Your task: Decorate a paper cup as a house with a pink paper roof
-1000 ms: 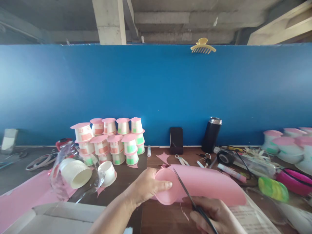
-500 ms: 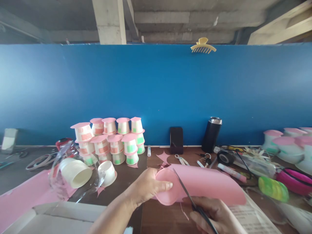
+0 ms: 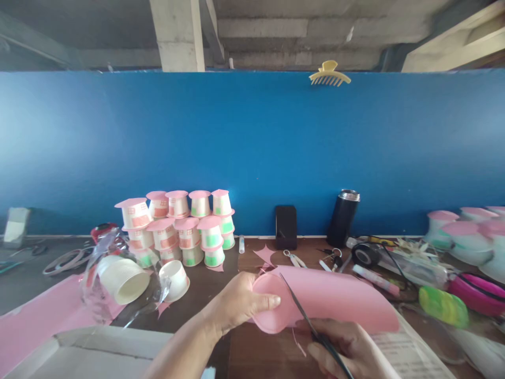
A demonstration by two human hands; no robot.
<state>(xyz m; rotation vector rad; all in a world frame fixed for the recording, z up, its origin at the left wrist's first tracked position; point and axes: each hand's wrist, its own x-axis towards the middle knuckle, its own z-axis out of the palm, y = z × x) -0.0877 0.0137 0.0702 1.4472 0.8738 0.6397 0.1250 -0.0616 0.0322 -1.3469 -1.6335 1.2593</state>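
Note:
My left hand (image 3: 246,301) pinches a round pink paper disc (image 3: 272,321), thumb on top of it and fingers behind. In my right hand (image 3: 347,345) is a pair of dark scissors (image 3: 303,313), its blades pointing up and left across the disc's right edge. The blades look close together. A thin pink paper strip (image 3: 299,342) hangs just below the disc's right side. Beneath and behind both hands lies a large curled sheet of pink paper (image 3: 339,295).
Left stand stacked paper cups with pink tops (image 3: 187,226), a loose white cup (image 3: 173,279) and bagged cups (image 3: 128,281). At the back are a black phone (image 3: 286,226) and a dark flask (image 3: 343,217). Clutter, including a green-yellow coil (image 3: 442,306), fills the right side.
Almost nothing differs. The disc and left thumb have shifted very slightly right; the scissors keep their place against the disc's edge.

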